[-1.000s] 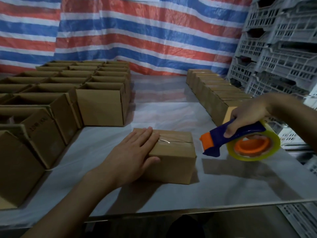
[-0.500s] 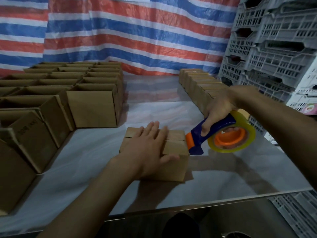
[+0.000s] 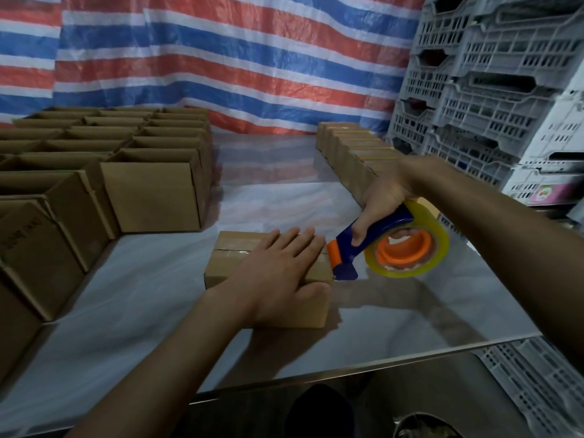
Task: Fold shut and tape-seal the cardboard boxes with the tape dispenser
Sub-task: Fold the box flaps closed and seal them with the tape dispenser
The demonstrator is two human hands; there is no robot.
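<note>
Matt cardboard, glossy plastic, a surface with a soft sheen.

The box is matt brown cardboard. The dispenser is smooth blue and orange plastic, and its tape roll is glossy, yellowish and translucent. The surface is pale, smooth and faintly shiny. At 12 o'clock hangs a crinkled woven-plastic tarp; at 2 o'clock stand matt grey plastic crates.

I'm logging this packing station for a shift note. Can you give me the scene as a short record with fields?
left hand: flat on top of the box, thumb over its front edge
right hand: grips the dispenser
dispenser nose: at the box's right edge
box state: flaps folded shut, on the table
table left: open boxes in rows
table far right: closed boxes in a row
right side: stacked crates
backdrop: striped tarp
</note>
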